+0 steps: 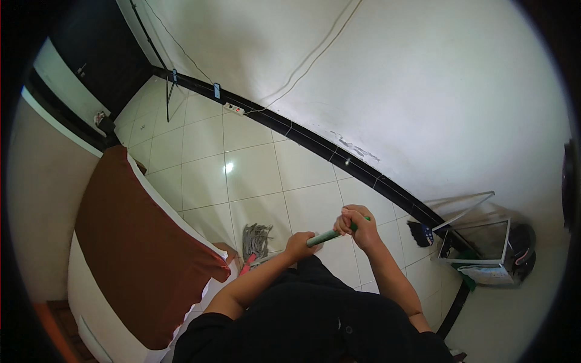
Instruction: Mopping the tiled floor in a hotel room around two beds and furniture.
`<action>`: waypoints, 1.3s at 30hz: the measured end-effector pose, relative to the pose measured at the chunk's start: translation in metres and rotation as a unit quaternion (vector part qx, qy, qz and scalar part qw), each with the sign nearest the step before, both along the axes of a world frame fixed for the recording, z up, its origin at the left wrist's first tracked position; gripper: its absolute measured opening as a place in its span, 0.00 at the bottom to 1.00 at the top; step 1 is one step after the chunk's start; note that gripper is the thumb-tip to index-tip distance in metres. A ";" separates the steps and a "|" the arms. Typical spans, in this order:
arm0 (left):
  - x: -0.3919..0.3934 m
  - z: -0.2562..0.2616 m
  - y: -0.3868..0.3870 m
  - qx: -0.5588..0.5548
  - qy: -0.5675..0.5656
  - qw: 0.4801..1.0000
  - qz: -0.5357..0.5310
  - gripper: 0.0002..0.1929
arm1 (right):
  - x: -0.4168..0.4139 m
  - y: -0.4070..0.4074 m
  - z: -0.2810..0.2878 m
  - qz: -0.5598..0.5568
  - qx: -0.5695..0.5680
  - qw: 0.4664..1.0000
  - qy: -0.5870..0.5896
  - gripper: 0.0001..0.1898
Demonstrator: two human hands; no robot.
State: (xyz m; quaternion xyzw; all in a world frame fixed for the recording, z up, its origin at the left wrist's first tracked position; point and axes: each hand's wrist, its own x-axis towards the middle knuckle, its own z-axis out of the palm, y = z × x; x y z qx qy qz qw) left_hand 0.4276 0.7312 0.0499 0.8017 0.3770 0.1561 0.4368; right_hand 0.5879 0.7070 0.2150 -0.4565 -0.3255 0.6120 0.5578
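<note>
A string mop with a green handle [324,237] slants across in front of my body. My right hand [356,224] is closed around the upper end of the handle, near its bright green tip. Lower on the same handle, my left hand [300,246] grips it. The grey strings of the mop head [256,240] lie on the tiled floor beside the bed's corner, left of my left hand, with a pink-red clamp at their base. Part of the handle is hidden behind my left forearm.
To the left stands a bed with a brown cover [136,249]. A power strip [233,109] and phones sit by the wall's black skirting. At right are a broom head [421,233] and a metal-framed box [476,261]. A black stand [168,100] is at the far corner.
</note>
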 end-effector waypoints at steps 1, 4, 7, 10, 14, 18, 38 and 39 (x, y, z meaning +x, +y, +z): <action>0.000 0.001 -0.006 0.006 -0.009 1.000 -0.020 0.07 | 0.002 -0.009 0.001 -0.004 -0.001 1.000 -0.001 0.16; 0.030 0.001 -0.011 0.041 -0.041 0.994 -0.096 0.09 | 0.013 -0.041 0.021 -0.103 0.004 0.991 -0.080 0.16; 0.072 0.023 -0.009 0.099 -0.118 0.978 -0.143 0.09 | 0.019 -0.068 0.054 -0.175 0.056 0.976 -0.117 0.17; 0.110 0.018 -0.001 0.076 -0.127 0.972 -0.181 0.10 | 0.012 -0.086 0.061 -0.169 0.069 0.952 -0.247 0.14; 0.141 0.007 0.009 -0.045 -0.139 0.966 -0.212 0.09 | -0.004 -0.097 0.022 -0.219 0.038 0.904 -0.364 0.11; 0.136 -0.029 0.010 0.037 -0.117 0.974 -0.188 0.09 | -0.014 -0.106 -0.022 -0.233 0.083 0.887 -0.390 0.12; 0.115 -0.037 -0.127 -0.073 0.155 0.942 -0.288 0.09 | 0.121 -0.197 -0.070 -0.220 -0.096 0.970 0.039 0.16; 0.128 -0.038 -0.129 -0.073 0.157 0.940 -0.295 0.09 | 0.130 -0.206 -0.071 -0.232 -0.105 0.966 0.032 0.16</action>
